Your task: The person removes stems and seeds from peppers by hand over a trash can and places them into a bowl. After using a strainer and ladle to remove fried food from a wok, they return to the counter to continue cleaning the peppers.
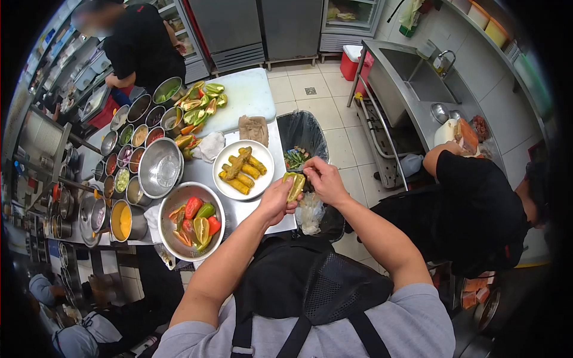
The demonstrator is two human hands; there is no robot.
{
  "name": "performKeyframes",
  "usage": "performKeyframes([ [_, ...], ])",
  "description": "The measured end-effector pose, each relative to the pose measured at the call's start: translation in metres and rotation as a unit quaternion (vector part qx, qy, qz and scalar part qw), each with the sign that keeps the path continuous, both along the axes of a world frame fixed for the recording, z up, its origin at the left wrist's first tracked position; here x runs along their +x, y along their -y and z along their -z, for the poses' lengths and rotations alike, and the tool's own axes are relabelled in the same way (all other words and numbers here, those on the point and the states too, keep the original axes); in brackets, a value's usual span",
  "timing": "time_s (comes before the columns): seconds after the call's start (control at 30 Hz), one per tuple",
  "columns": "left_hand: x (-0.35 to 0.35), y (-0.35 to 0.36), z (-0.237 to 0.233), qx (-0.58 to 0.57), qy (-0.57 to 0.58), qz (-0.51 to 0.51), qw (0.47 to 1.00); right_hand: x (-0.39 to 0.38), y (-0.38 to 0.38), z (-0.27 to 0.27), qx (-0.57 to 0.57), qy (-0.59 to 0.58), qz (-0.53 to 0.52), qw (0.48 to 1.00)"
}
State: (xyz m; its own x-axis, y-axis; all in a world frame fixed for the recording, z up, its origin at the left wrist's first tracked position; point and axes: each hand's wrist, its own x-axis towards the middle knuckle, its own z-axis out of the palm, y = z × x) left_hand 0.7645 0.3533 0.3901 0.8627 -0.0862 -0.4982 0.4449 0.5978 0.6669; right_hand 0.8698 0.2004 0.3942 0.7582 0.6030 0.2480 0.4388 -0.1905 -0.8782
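Observation:
My left hand point(277, 200) is closed around a hollow green bell pepper half point(294, 185), its cut side facing up. Beside it, my right hand point(325, 181) has its fingers pinched together at the pepper's edge; whatever is in the pinch is too small to tell. Both hands are over the edge of a black-lined trash bin point(322, 134), which has green and red scraps inside. To the left, a steel bowl point(219, 238) contains red and green pepper pieces point(200, 218). A white plate point(267, 179) carries several yellow-brown rolled pieces point(242, 173).
Steel containers of chopped ingredients point(140, 136) crowd the left. Pepper halves point(203, 102) lie by a white cutting board point(256, 95). One co-worker point(143, 45) stands at the upper left, another point(471, 215) close on my right by the sink counter point(412, 101).

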Motion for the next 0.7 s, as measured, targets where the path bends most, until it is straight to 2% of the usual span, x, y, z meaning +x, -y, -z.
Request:
performKeyframes([
  [0.07, -0.001, 0.005, 0.003, -0.010, 0.004, 0.004, 1.000, 0.005, 0.005, 0.002, 0.008, -0.019, 0.021, 1.000],
  [0.13, -0.001, 0.013, 0.006, 0.048, 0.021, -0.067, 0.996, 0.013, 0.010, 0.000, -0.017, 0.038, 0.020, 0.999],
  [0.2, -0.002, 0.012, 0.013, 0.073, 0.025, -0.048, 0.996, 0.020, 0.016, 0.013, -0.048, 0.073, 0.021, 0.996],
  [0.27, 0.000, 0.018, 0.018, 0.173, 0.052, -0.076, 0.981, 0.023, 0.020, 0.023, -0.160, 0.048, 0.033, 0.985],
  [0.3, 0.000, 0.019, 0.022, 0.196, 0.063, -0.069, 0.976, 0.024, 0.020, 0.022, -0.167, -0.035, -0.023, 0.985],
  [0.33, 0.001, 0.024, 0.026, 0.196, 0.061, -0.075, 0.976, 0.022, 0.018, 0.028, -0.167, -0.035, -0.029, 0.985],
  [0.4, 0.003, 0.036, 0.043, 0.372, 0.164, -0.068, 0.911, 0.011, 0.010, 0.044, -0.124, -0.162, -0.070, 0.976],
  [0.43, 0.005, 0.039, 0.053, 0.437, 0.164, -0.046, 0.883, 0.008, 0.009, 0.046, -0.119, -0.130, -0.059, 0.983],
  [0.53, 0.001, 0.047, 0.048, 0.476, 0.162, -0.062, 0.862, 0.000, 0.006, 0.041, -0.150, -0.102, -0.039, 0.983],
  [0.57, -0.002, 0.052, 0.038, 0.512, 0.170, -0.071, 0.839, 0.001, 0.007, 0.054, -0.125, -0.083, -0.042, 0.988],
  [0.6, -0.004, 0.055, 0.038, 0.515, 0.163, -0.079, 0.838, -0.001, 0.007, 0.054, -0.125, -0.084, -0.053, 0.987],
  [0.7, -0.008, 0.059, 0.033, 0.536, 0.165, -0.093, 0.822, -0.003, 0.003, 0.057, -0.090, -0.157, -0.041, 0.983],
])
